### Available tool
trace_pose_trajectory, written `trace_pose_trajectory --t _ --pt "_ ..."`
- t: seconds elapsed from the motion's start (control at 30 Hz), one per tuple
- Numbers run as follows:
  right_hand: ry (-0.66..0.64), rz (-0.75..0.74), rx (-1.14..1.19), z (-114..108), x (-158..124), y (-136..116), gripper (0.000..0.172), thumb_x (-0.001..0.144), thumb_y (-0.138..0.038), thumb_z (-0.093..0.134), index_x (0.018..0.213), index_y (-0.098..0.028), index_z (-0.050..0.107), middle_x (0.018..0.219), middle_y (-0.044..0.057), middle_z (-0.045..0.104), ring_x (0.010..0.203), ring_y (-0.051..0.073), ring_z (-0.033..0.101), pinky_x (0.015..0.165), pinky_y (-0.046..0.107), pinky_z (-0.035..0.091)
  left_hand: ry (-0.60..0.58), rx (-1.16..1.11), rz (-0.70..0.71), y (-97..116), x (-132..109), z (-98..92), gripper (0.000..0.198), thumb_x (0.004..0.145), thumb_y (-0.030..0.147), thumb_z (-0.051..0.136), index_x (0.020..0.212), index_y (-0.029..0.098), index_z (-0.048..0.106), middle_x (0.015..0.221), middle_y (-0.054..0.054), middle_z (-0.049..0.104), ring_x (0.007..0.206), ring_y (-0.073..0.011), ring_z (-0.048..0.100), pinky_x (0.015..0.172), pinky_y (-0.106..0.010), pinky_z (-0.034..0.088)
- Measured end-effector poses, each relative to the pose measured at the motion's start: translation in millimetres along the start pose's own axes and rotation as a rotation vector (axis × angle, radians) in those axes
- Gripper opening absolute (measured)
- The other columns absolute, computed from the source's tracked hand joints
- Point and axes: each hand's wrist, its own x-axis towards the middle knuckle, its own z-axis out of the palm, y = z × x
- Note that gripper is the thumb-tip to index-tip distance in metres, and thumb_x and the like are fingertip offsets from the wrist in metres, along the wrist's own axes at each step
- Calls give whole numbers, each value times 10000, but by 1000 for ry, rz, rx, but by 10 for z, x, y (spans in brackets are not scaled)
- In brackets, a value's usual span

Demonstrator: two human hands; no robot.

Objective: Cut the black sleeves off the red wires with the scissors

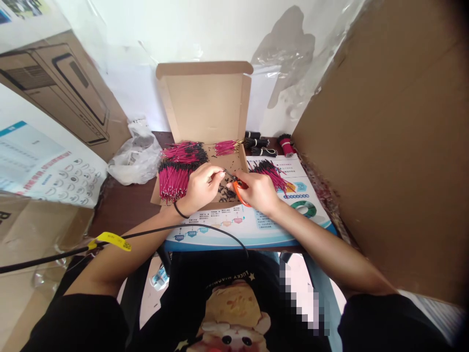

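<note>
My left hand (203,186) is closed in a pinch over the open cardboard box (205,107), holding a thin dark wire (227,172) whose far end points at my right hand. Orange-handled scissors (241,194) sit in my right hand (258,190), its fingers closed on the handles; the blades are small and partly hidden. Beside my left hand lies a pile of magenta wires with black ends (172,182). Small black cut pieces (227,194) are scattered over the box floor under both hands. Another loose bunch of magenta wires (273,176) lies just past my right hand.
Tied black wire bundles (256,143) and a magenta bundle (286,145) are behind on the right. A plastic bag (135,159) stands at left. A black cable (146,231) with a yellow tag crosses in front. Tall cardboard (388,146) walls the right side.
</note>
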Motion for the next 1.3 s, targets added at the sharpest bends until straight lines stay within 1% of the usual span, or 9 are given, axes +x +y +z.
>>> trace_pose_trajectory --t 0.47,0.67,0.87,0.97,1.03,1.07,1.13,1.2,1.3 --pt "-26 -30 -29 2 12 49 449 884 -522 514 1074 -162 702 805 87 727 703 181 659 603 258 420 -157 -183 -129 -73 3 -13 297 942 345 419 805 150 597 647 -23 632 567 -104 555 572 -221 429" --pt "-28 -92 -22 -4 34 129 469 904 -531 477 1084 -155 692 846 93 723 739 181 656 630 268 440 -276 -328 -291 -51 23 -40 376 939 441 405 772 152 579 548 27 481 489 -87 417 509 -224 344" --pt "-82 -365 13 -100 101 331 438 923 -495 466 1083 -155 692 804 80 702 732 179 632 628 296 446 -619 -897 -552 -11 92 -91 335 873 392 555 637 161 501 530 42 374 482 -75 360 498 -238 313" --pt "-73 -422 59 -116 109 323 419 932 -473 464 1062 -150 697 770 72 692 711 166 627 619 288 451 -845 -1183 -715 -49 97 -110 346 849 374 582 597 165 469 475 58 307 426 -65 296 470 -245 288" --pt "-58 -434 73 -111 101 286 411 935 -454 466 1052 -138 700 752 72 692 690 158 625 616 282 453 -920 -1277 -781 -73 96 -108 346 834 388 586 591 163 485 435 67 273 397 -62 259 449 -245 273" --pt "-52 -423 60 -108 95 267 413 936 -451 466 1053 -133 701 747 73 693 682 158 625 612 283 452 -894 -1284 -793 -80 97 -100 338 825 388 590 594 160 497 426 65 281 392 -64 271 448 -246 286" --pt "-40 -368 -3 -106 80 236 441 934 -470 451 1058 -130 704 726 76 693 659 167 624 588 292 440 -746 -1211 -779 -82 104 -72 312 830 373 580 615 156 521 443 44 368 413 -76 350 476 -250 344" --pt "-30 -278 -76 -109 66 213 478 936 -493 419 1067 -132 704 721 85 695 644 178 625 561 298 419 -578 -1043 -718 -78 116 -36 282 855 336 547 644 150 541 519 14 486 478 -81 445 530 -244 400" --pt "-48 -131 -125 -115 48 181 489 926 -509 412 1043 -141 711 721 92 698 623 179 625 540 293 396 -404 -748 -587 -80 123 12 159 844 255 550 728 146 570 637 -4 594 587 -85 548 595 -225 445"
